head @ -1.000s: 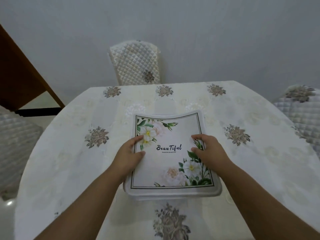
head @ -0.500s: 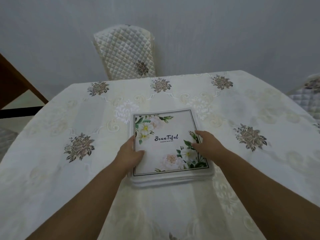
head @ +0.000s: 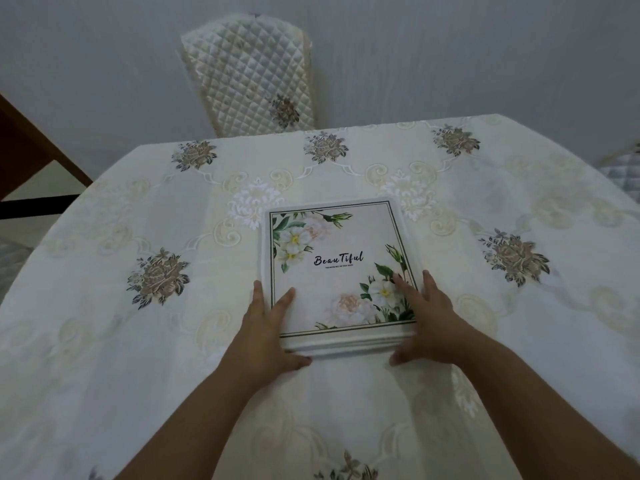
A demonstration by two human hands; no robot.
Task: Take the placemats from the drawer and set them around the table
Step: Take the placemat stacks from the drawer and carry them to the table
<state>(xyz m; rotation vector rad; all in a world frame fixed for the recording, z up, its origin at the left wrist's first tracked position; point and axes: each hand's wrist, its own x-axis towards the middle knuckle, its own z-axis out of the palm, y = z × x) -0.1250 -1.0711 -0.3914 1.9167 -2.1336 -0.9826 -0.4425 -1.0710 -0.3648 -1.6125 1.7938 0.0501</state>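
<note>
Table under a pale cloth stitched with flowers fills most of the view; a quilted chair stands at its far edge. A stack of floral placemats lies flat near the middle, slightly toward the near edge. Left hand and right hand frame the stack's near corners. Their fingers lie straight on its top and sides, thumbs along its near edge, and they grasp nothing.

white placemat stack with green-leaf, white and peach flower print, thin dark border, black "BeauTiful" script, cream tablecloth with brown-grey rose motifs, quilted cream chair cover, pale grey wall
</note>
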